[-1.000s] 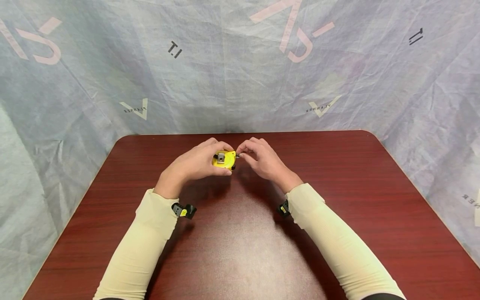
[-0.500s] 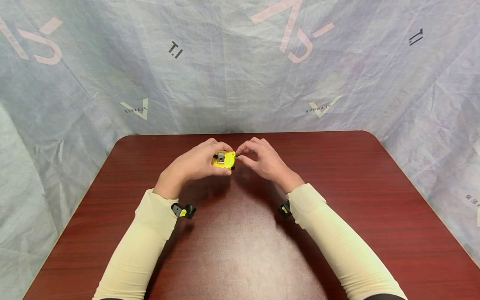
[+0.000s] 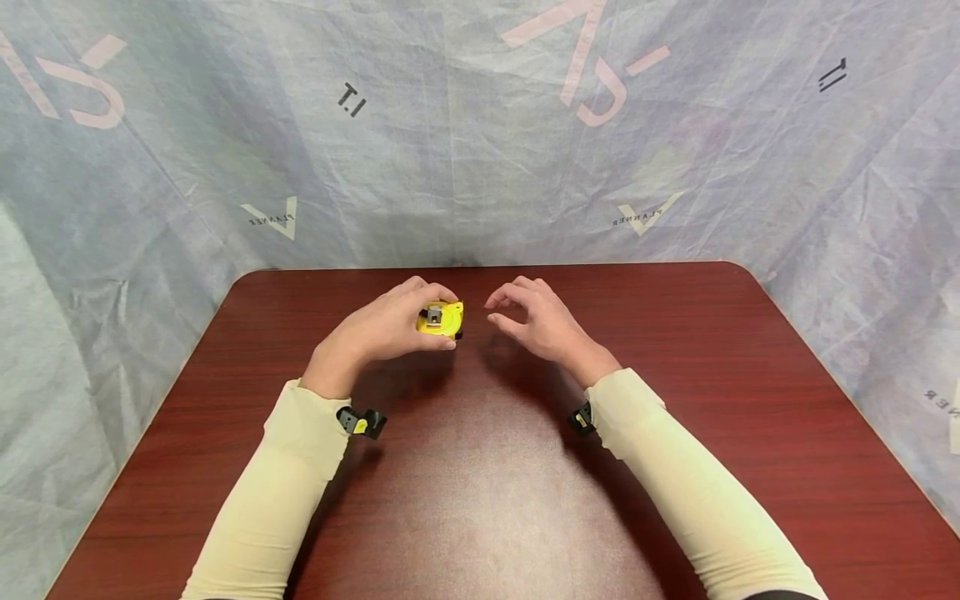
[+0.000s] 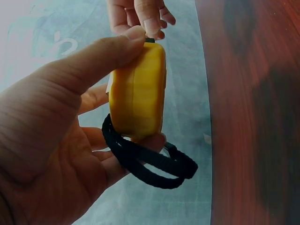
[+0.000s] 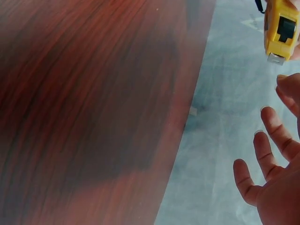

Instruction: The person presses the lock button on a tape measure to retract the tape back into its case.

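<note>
My left hand point(image 3: 382, 325) grips a yellow tape measure point(image 3: 448, 320) between thumb and fingers, above the far middle of the table. A black cord loop point(image 4: 157, 164) hangs from its case in the left wrist view. In the right wrist view the metal end hook point(image 5: 275, 59) sits at the case's mouth, with no length of blade drawn out. Facing it from the right is my right hand point(image 3: 547, 327), a small gap away, fingers loosely bent and holding nothing. Part of the case is hidden behind my left fingers.
The reddish-brown wooden table point(image 3: 480, 483) reaches from the arms to a grey printed cloth point(image 3: 465, 133) hanging behind it and at both sides. A small camera mount is strapped to each wrist.
My right fingers have let go of the tape measure's hook end and moved off to the right. My left hand has shifted slightly left, carrying the tape measure along.
</note>
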The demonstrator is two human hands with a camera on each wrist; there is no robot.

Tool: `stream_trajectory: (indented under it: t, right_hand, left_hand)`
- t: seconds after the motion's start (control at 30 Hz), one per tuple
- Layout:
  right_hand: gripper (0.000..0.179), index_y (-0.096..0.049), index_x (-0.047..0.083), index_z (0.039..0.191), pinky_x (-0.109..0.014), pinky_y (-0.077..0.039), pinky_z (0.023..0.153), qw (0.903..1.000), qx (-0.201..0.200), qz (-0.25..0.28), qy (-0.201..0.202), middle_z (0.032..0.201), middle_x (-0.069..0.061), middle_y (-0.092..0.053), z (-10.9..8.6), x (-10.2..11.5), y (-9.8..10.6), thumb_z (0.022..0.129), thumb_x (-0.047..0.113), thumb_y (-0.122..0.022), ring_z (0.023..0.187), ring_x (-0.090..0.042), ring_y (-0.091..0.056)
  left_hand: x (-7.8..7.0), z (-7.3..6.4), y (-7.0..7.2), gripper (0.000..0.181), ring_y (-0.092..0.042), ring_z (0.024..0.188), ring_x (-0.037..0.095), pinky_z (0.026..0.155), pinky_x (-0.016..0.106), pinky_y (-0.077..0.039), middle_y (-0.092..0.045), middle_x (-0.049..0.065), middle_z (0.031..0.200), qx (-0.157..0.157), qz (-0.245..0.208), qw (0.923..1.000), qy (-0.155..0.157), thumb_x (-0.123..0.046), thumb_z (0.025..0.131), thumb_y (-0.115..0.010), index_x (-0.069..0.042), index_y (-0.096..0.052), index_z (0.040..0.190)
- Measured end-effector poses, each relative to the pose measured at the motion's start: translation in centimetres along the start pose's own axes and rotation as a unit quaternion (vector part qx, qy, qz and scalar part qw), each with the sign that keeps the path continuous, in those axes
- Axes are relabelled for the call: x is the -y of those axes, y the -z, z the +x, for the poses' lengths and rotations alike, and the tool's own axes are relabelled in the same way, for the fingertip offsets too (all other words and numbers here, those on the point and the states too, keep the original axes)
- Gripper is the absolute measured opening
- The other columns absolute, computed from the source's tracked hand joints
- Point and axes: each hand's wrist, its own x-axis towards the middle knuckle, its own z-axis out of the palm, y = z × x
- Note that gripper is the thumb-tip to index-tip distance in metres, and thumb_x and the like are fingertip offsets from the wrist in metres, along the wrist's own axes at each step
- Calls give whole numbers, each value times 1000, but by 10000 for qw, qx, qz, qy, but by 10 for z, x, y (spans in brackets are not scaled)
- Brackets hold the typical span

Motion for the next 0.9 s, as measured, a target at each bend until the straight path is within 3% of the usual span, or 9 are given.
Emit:
stream_trajectory:
  t: [0.63, 0.9]
  right_hand:
    - [18, -71, 14, 110, -46, -40, 89, 9993, 102, -334, -146, 103, -10, -64, -21, -22, 21, 94, 21, -77, 102, -32, -54]
    - [16, -71, 16, 107, -46, -40, 84, 9984, -11, -554, -147, 99, -4, -62, -33, -33, 34, 93, 19, -78, 97, -29, -54]
  left_hand:
    - [12, -7, 0, 59, -53, 106, 21, 91, 39, -45, -54, 3, 123, 8, 50, 9999, 146, -38, 85, -86, -20, -61, 135]
    - [16, -10, 1, 59, -52, 107, 21, 92, 40, -45, -54, 3, 123, -34, 85, 9997, 208, -38, 85, -86, -21, -61, 136]
